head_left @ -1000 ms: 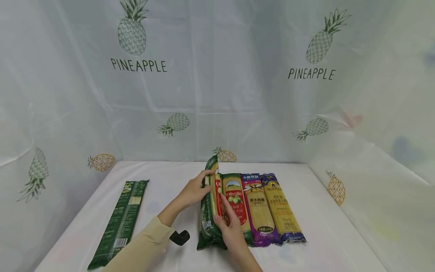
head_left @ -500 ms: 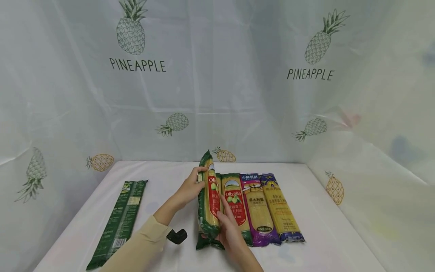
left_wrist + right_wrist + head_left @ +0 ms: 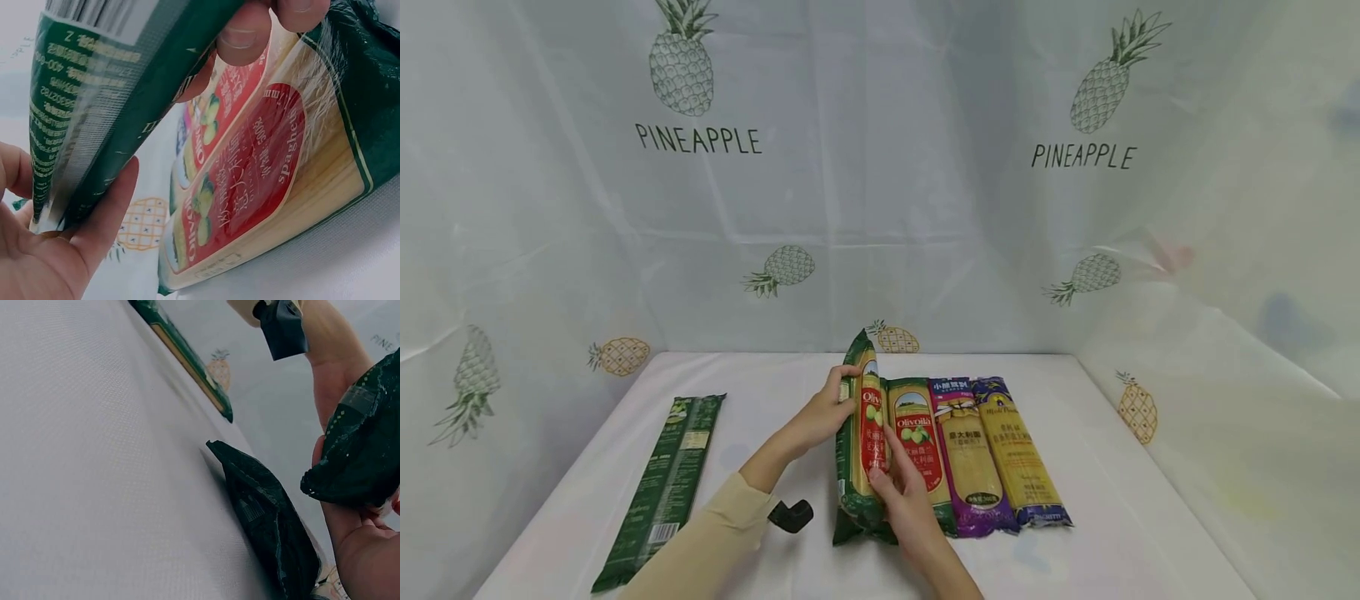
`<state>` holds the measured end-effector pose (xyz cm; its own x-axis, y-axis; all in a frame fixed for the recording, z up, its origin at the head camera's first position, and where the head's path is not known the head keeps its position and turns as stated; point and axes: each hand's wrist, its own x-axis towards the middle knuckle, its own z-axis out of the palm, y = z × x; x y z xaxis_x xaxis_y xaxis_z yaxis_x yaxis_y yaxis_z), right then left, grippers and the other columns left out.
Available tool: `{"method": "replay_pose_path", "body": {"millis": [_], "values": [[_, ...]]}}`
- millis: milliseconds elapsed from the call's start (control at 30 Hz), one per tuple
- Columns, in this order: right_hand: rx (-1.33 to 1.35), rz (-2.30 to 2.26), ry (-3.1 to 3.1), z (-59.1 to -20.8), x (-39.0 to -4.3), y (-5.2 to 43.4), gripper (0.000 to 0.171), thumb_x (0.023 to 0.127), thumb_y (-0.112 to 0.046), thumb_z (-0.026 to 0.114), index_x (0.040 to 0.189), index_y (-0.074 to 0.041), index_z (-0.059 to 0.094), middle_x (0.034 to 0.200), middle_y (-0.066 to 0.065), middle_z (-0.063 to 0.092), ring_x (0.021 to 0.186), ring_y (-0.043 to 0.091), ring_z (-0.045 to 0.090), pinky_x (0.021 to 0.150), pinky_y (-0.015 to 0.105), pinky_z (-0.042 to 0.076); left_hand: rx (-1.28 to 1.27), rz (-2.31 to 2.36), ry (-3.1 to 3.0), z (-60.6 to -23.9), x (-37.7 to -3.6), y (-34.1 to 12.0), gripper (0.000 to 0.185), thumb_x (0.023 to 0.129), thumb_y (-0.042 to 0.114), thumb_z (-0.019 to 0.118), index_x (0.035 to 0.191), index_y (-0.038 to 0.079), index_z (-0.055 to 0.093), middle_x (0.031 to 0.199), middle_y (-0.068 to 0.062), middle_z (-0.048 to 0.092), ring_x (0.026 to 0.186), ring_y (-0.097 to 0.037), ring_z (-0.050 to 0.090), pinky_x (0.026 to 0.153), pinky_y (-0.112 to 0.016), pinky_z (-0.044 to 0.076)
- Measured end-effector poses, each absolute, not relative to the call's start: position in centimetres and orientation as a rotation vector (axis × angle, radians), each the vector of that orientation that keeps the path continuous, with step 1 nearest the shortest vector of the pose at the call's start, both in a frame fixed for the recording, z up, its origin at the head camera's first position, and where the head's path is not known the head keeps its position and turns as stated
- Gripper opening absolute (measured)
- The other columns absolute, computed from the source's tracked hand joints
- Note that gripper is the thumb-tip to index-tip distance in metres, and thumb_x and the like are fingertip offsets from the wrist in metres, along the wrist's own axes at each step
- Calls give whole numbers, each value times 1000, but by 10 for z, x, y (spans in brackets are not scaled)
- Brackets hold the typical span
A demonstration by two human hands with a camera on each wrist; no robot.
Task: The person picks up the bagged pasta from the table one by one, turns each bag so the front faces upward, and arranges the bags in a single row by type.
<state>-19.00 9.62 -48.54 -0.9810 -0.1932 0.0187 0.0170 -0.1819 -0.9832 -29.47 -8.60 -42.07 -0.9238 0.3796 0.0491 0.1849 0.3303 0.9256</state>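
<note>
Both hands hold a green and gold spaghetti pack [image 3: 861,442] up at a tilt, its red label partly facing the head camera. My left hand [image 3: 820,417] grips its upper part, with thumb and fingers around the edge, as the left wrist view also shows. Lower down, my right hand [image 3: 910,508] grips the right side near the bottom end. Beneath the held pack lies another green spaghetti pack [image 3: 250,187], mostly hidden in the head view. To its right lies a matching spaghetti pack [image 3: 917,442].
A purple pasta pack [image 3: 973,458] and a yellow pasta pack [image 3: 1018,450] continue the row rightward. Apart at left, a green pack [image 3: 662,492] lies back side up on the white table [image 3: 1112,483]. A black piece [image 3: 792,515] shows beside the left sleeve.
The held pack has turned so more of its red front label faces the head camera. Both hands keep hold of it. The other packs stay in place.
</note>
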Motion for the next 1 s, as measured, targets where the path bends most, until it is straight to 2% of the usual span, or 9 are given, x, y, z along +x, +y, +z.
{"method": "replay_pose_path", "body": {"millis": [133, 267, 400, 467, 733, 833, 1000], "values": [[-255, -2313, 2003, -487, -191, 96, 73, 110, -20, 62, 172, -25, 24, 166, 22, 39, 136, 29, 56, 100, 26, 53, 527, 1565, 2489, -417, -293, -85, 53, 108, 21, 49, 159, 23, 34, 154, -21, 52, 122, -32, 61, 100, -56, 51], [-284, -2355, 2006, -489, -191, 94, 73, 108, -12, 64, 171, -19, 27, 166, 25, 37, 136, 34, 59, 100, 27, 55, 533, 1443, 2617, -416, -291, -85, 54, 108, 22, 50, 161, 26, 37, 143, -22, 62, 101, -27, 67, 85, -47, 54], [-282, -2369, 2025, -490, -192, 93, 70, 107, -9, 64, 169, -17, 32, 160, 25, 44, 130, 33, 64, 98, 29, 57, 537, 1361, 2698, -417, -293, -86, 55, 108, 22, 52, 161, 27, 40, 126, -21, 69, 80, -23, 62, 70, -39, 50], [-277, -2361, 2053, -491, -192, 93, 69, 107, -9, 64, 168, -18, 34, 158, 24, 47, 127, 32, 66, 96, 29, 58, 535, 1349, 2713, -419, -294, -86, 54, 108, 24, 54, 161, 28, 41, 122, -19, 70, 75, -21, 60, 65, -37, 48], [-288, -2260, 2230, -492, -191, 93, 70, 105, -8, 68, 167, -22, 38, 153, 21, 55, 109, 23, 71, 85, 26, 61, 575, 1352, 2692, -418, -295, -86, 62, 107, 37, 62, 164, 35, 36, 119, -16, 72, 75, -21, 64, 66, -38, 51], [-292, -2231, 2281, -492, -190, 93, 70, 104, -9, 69, 166, -23, 39, 151, 19, 57, 100, 18, 70, 80, 24, 61, 591, 1347, 2692, -418, -294, -87, 66, 106, 39, 66, 164, 34, 35, 128, -18, 70, 85, -22, 69, 73, -41, 55], [-307, -2209, 2341, -492, -190, 92, 70, 104, -11, 71, 166, -24, 41, 154, 14, 57, 101, 15, 68, 80, 23, 59, 591, 1387, 2666, -418, -293, -86, 65, 106, 34, 67, 164, 32, 37, 137, -18, 68, 101, -25, 72, 83, -48, 58]]}}
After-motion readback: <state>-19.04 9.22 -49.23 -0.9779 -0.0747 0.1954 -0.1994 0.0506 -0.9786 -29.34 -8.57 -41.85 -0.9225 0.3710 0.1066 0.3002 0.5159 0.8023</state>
